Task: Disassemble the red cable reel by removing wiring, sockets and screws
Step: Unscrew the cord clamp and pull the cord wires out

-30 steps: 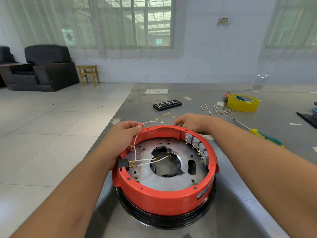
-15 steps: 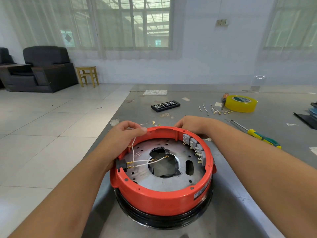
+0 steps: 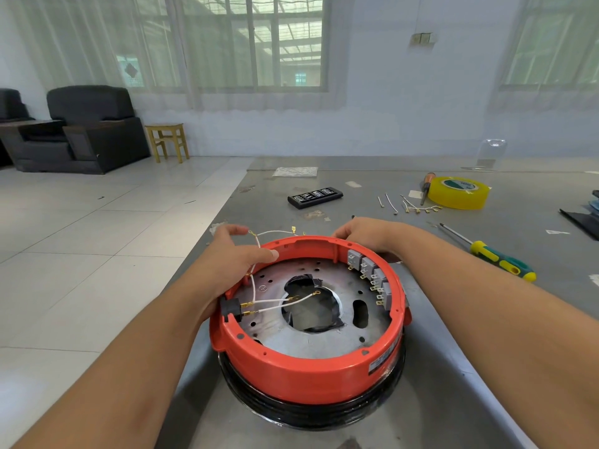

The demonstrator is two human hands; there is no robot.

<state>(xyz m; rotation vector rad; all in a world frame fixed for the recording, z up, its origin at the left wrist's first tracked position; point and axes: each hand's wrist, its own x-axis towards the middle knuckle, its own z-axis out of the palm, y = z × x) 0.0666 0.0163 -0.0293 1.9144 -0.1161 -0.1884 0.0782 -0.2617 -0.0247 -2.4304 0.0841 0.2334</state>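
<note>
Bright, soft daylight comes through the curtained windows [image 3: 259, 43] in the far wall and spreads evenly over the room. The grey table [image 3: 470, 319] carries a dull sheen and only faint shadows; the darkest lies under the reel [image 3: 308, 377]. The wide-angle lens bows straight lines near the edges and stretches both forearms. The centre is sharp; the far wall looks hazy.

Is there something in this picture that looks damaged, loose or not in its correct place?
Inside the red cable reel, white wires hang loose over the centre hole, their gold terminals connected to nothing. More pulled wires lie scattered by the yellow tape roll. This fits disassembly; no breakage or spill shows.
</note>
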